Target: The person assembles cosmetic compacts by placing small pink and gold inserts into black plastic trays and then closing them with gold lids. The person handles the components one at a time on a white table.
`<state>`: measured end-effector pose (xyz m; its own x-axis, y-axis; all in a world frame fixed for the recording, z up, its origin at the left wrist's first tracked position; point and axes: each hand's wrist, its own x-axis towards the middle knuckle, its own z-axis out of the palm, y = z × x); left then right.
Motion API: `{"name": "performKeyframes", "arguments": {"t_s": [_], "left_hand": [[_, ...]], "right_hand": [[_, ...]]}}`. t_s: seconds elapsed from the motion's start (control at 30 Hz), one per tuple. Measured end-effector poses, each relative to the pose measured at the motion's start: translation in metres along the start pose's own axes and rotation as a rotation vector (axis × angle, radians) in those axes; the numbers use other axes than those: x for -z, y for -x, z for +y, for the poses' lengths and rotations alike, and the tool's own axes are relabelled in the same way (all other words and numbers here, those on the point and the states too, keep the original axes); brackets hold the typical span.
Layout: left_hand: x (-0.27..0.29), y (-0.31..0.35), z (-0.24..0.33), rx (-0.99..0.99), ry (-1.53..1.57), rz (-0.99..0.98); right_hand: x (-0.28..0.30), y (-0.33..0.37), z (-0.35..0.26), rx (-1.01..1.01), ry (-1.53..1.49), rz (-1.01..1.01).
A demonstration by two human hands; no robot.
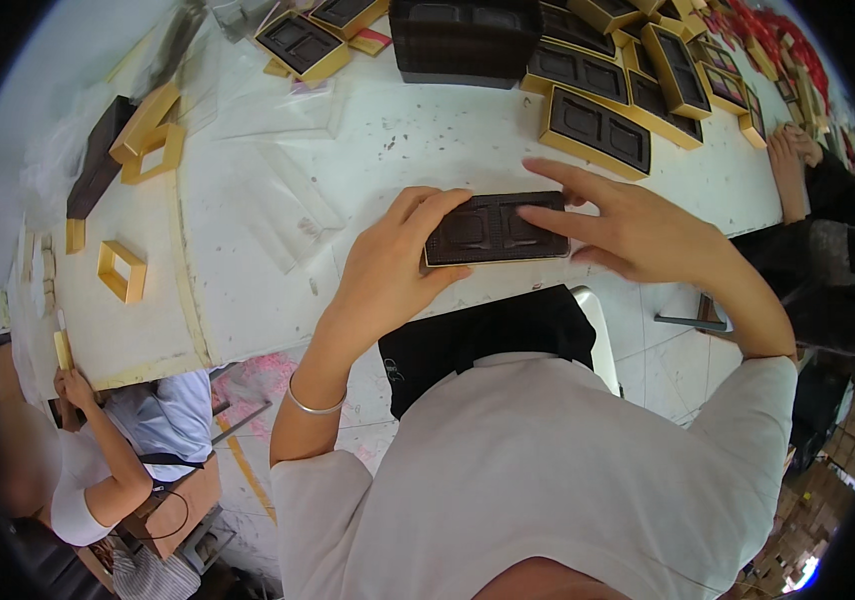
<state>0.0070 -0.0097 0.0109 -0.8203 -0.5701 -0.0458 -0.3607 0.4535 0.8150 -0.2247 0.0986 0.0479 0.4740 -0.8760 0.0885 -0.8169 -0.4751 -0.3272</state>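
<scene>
Packing workshop: gold boxes crowd the worktable.

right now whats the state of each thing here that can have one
left hand: gripping the dark tray's left end
right hand: fingers flat on top of the tray
dark tray: held at the table edge, pockets empty
gold box: open, dark insert in it, nothing in the pockets
gold frame: lying flat, hollow
stack of dark trays: piled up on the table

Ahead of you, white worktable, stack of dark trays, gold-rimmed boxes at your right, empty gold frames left, a seated co-worker below-left.
</scene>
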Motion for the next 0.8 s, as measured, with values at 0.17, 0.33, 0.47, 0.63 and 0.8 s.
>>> {"name": "performKeyframes", "arguments": {"t_s": [0.17,0.33,0.47,0.63,0.8], "left_hand": [[-0.002,-0.006,-0.006,-0.133,-0.024,0.023],[-0.003,-0.005,-0.002,-0.063,0.041,0.02],[-0.006,-0.005,-0.008,-0.078,0.053,0.038],[-0.006,0.0,-0.013,-0.234,-0.066,0.082],[0.044,0.037,0.008,-0.136,-0.072,0.333]], "right_hand": [[-0.013,0.008,0.014,0.275,0.372,0.112],[-0.035,0.014,0.017,0.169,0.291,0.172],[-0.052,0.024,-0.006,-0.07,0.146,0.139],[-0.064,0.026,0.0,-0.118,-0.044,0.209],[0.03,0.028,0.025,-0.094,0.312,0.439]]}}
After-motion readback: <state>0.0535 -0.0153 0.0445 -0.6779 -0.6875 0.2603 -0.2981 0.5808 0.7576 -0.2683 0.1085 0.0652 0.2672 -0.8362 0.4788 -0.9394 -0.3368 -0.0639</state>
